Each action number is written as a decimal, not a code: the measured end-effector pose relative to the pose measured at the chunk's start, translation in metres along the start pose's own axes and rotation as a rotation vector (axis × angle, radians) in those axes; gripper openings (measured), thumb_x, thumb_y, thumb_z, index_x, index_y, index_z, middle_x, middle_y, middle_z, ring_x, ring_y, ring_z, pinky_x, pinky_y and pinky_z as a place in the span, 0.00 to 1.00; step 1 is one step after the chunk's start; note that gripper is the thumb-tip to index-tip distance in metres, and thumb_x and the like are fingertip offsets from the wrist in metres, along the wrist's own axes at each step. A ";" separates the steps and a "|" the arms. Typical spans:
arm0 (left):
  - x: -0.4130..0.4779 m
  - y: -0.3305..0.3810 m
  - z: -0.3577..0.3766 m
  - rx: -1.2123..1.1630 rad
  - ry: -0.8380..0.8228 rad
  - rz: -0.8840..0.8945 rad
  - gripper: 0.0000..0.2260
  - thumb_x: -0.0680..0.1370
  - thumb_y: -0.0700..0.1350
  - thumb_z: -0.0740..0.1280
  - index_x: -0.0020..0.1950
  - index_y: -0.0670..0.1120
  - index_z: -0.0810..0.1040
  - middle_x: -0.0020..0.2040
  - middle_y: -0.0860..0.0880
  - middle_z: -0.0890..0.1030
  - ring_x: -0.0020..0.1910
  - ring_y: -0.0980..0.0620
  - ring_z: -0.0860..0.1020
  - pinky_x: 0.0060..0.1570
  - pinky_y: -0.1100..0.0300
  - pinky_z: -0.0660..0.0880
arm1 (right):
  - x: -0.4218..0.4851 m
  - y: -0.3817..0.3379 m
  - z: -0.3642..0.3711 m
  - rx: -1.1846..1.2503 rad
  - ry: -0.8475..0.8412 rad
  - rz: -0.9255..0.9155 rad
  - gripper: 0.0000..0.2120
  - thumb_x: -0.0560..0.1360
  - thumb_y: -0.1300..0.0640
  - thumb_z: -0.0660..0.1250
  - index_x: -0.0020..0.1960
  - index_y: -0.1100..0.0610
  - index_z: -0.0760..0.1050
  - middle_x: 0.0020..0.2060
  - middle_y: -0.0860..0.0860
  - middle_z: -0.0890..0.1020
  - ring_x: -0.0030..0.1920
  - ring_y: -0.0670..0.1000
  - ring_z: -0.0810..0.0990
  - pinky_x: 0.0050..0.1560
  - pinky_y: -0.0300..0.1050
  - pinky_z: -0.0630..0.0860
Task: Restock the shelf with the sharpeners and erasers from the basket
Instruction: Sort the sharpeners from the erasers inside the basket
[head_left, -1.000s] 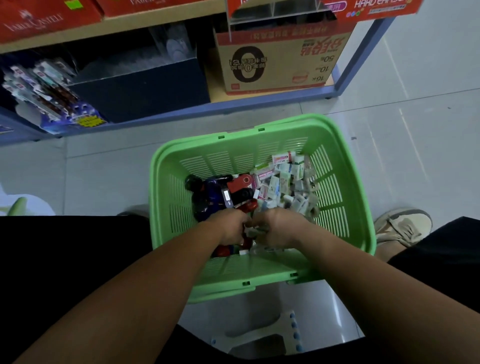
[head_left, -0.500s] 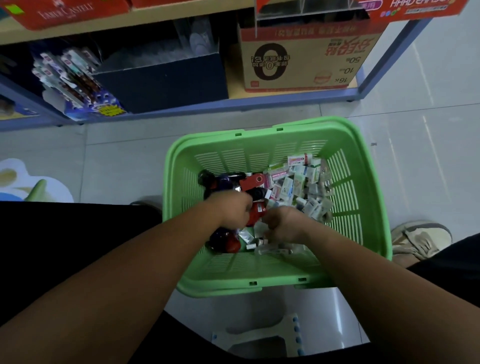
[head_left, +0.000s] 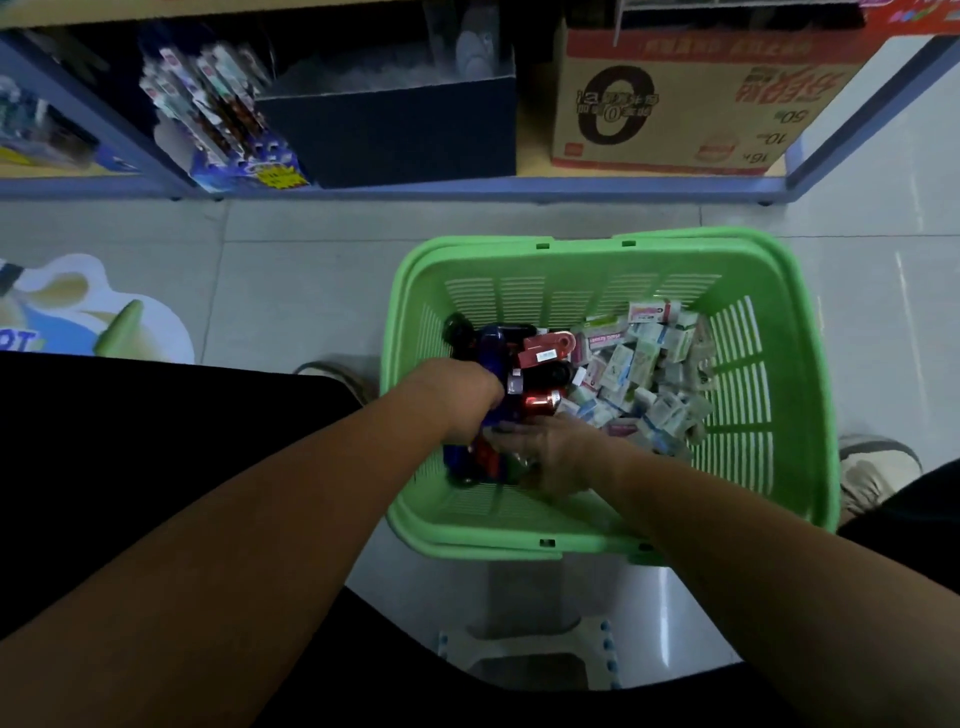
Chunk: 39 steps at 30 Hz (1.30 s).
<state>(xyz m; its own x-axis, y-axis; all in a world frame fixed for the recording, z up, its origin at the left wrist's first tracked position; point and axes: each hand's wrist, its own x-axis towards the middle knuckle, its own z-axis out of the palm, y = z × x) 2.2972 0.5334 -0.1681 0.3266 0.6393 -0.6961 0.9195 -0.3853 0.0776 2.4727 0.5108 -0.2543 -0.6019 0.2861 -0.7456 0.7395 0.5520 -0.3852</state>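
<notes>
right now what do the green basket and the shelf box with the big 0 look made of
The green basket: moulded plastic by the look, slightly glossy, with slotted walls and a smooth rim. The box with the big 0: probably cardboard, matt brown, printed red and black.

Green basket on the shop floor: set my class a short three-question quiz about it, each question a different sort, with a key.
1. True or false: the green basket stands on the shelf.
2. Multiple choice: the boxed erasers lie (A) left of the sharpeners, (B) right of them, (C) outside the basket.
3. Short answer: which hand is nearer the erasers?
Key: 1 false, it stands on the floor. 2 B. 3 the right hand.
</notes>
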 end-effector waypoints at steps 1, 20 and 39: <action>0.001 0.005 0.005 -0.088 -0.040 -0.015 0.09 0.78 0.44 0.70 0.58 0.50 0.80 0.49 0.50 0.79 0.46 0.48 0.78 0.43 0.56 0.73 | -0.001 -0.002 0.001 -0.019 -0.029 0.009 0.38 0.83 0.45 0.63 0.85 0.40 0.44 0.85 0.45 0.48 0.84 0.53 0.48 0.81 0.57 0.48; 0.017 0.004 0.020 -0.267 -0.171 -0.066 0.17 0.80 0.42 0.68 0.69 0.47 0.77 0.62 0.45 0.80 0.57 0.45 0.79 0.57 0.52 0.78 | -0.024 0.018 -0.007 -0.266 -0.094 0.010 0.20 0.84 0.37 0.55 0.68 0.42 0.77 0.63 0.47 0.80 0.69 0.54 0.72 0.74 0.54 0.61; 0.056 0.094 0.038 -0.508 -0.277 0.155 0.10 0.80 0.52 0.68 0.56 0.48 0.82 0.53 0.47 0.82 0.51 0.47 0.80 0.59 0.47 0.80 | -0.101 0.035 -0.030 -0.044 -0.125 0.110 0.13 0.81 0.46 0.68 0.64 0.43 0.82 0.59 0.45 0.81 0.58 0.51 0.80 0.59 0.47 0.78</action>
<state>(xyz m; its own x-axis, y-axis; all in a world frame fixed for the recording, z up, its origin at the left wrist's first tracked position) 2.3934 0.5081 -0.2267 0.4587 0.3778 -0.8043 0.8775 -0.0498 0.4770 2.5502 0.5252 -0.1764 -0.4740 0.2482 -0.8448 0.7833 0.5571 -0.2758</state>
